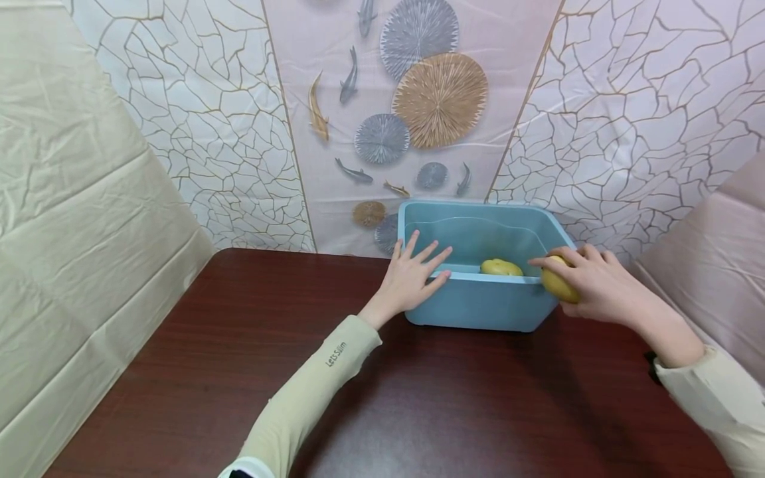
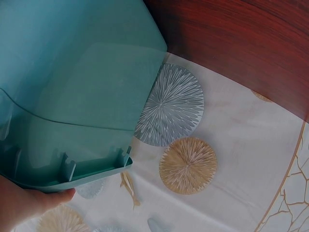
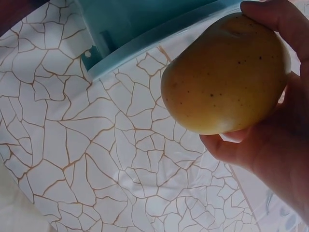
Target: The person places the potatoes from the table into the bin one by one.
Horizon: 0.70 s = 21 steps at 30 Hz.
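A light blue plastic bin [image 1: 478, 304] stands upright at the back of the table. Inside it lies a yellow potato [image 1: 501, 267], partly hidden behind the front wall. My left hand [image 1: 409, 277] has its fingers spread over the bin's left front corner; its thumb [image 2: 60, 195] lies along the rim in the left wrist view. At the right front corner my right hand [image 1: 606, 287] holds another potato [image 1: 558, 280] from above. That potato [image 3: 224, 77] shows small dark specks in the right wrist view, with fingers and thumb around its sides.
The dark red-brown table [image 1: 382, 405] stretches out in front of the bin. Behind it hangs a patterned cloth [image 1: 239, 126] with crackle lines, fish and round shapes. Pale cloth [image 1: 78, 199] slopes down along the left side, and more cloth [image 1: 711, 245] stands at the right.
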### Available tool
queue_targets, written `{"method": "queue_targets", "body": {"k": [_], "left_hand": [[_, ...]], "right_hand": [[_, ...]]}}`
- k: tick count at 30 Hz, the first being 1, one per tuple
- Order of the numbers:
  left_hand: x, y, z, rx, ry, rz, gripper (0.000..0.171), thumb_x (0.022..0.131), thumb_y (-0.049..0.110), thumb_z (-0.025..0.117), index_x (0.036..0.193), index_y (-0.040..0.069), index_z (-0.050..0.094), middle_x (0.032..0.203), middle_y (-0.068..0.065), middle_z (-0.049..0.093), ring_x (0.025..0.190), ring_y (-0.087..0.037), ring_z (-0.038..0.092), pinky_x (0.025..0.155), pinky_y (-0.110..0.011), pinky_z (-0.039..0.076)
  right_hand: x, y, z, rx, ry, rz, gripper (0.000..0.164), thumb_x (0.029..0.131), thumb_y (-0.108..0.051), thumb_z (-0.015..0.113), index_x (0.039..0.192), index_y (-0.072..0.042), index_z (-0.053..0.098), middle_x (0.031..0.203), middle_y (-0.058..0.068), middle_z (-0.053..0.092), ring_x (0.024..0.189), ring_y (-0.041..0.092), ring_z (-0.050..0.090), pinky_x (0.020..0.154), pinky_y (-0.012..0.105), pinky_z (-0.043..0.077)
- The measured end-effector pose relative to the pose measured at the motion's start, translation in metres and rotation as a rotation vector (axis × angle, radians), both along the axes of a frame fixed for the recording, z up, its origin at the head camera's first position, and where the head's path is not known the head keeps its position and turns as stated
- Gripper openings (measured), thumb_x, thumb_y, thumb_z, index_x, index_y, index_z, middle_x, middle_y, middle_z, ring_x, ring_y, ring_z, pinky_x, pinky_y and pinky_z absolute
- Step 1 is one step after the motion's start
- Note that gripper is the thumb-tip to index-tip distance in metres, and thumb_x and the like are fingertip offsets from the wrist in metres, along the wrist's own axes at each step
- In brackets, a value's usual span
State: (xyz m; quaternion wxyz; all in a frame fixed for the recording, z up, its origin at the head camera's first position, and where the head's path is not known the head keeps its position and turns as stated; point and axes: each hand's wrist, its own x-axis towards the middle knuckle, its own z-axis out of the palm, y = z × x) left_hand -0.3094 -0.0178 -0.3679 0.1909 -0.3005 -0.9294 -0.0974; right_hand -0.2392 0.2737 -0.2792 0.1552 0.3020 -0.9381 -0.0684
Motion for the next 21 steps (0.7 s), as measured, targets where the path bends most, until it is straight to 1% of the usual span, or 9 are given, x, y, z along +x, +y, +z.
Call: {"method": "queue_targets", "body": {"k": [4, 8, 14, 21], "left_hand": [[-0.001, 0.0, 0.0, -0.001, 0.0, 0.001, 0.05, 0.094, 0.052, 0.024, 0.14, 0.034, 0.026, 0.145, 0.003, 0.032, 0.139, -0.03, 0.004, 0.109, -0.054, 0.011], [-0.001, 0.001, -0.001, -0.001, -0.002, 0.003, 0.05, 0.094, 0.052, 0.024, 0.14, 0.034, 0.025, 0.145, 0.003, 0.032, 0.14, -0.03, 0.003, 0.109, -0.054, 0.01], [-0.001, 0.001, -0.001, 0.005, 0.006, 0.001, 0.05, 0.094, 0.051, 0.025, 0.14, 0.034, 0.026, 0.144, 0.003, 0.033, 0.139, -0.03, 0.004, 0.109, -0.054, 0.011], [0.001, 0.0, 0.0, 0.008, 0.003, 0.001, 0.05, 0.094, 0.052, 0.025, 0.14, 0.034, 0.027, 0.144, 0.003, 0.033, 0.139, -0.031, 0.005, 0.109, -0.054, 0.012]], "right_hand": [[-0.003, -0.003, 0.002, 0.005, -0.018, -0.017, 0.071, 0.056, -0.018, 0.075, 0.122, -0.023, 0.05, 0.113, 0.005, 0.051, 0.087, 0.031, 0.046, 0.064, 0.042, 0.035], [-0.006, -0.006, 0.002, 0.007, -0.016, -0.023, 0.069, 0.056, -0.016, 0.073, 0.121, -0.024, 0.051, 0.112, 0.004, 0.052, 0.085, 0.029, 0.045, 0.062, 0.039, 0.033], [-0.011, -0.008, 0.001, 0.007, -0.021, -0.017, 0.068, 0.057, -0.015, 0.072, 0.121, -0.024, 0.051, 0.113, 0.004, 0.052, 0.086, 0.029, 0.046, 0.064, 0.041, 0.034], [-0.019, -0.01, 0.004, 0.03, -0.021, 0.009, 0.069, 0.059, -0.016, 0.073, 0.123, -0.022, 0.049, 0.113, 0.009, 0.051, 0.085, 0.033, 0.047, 0.06, 0.039, 0.033]]}}
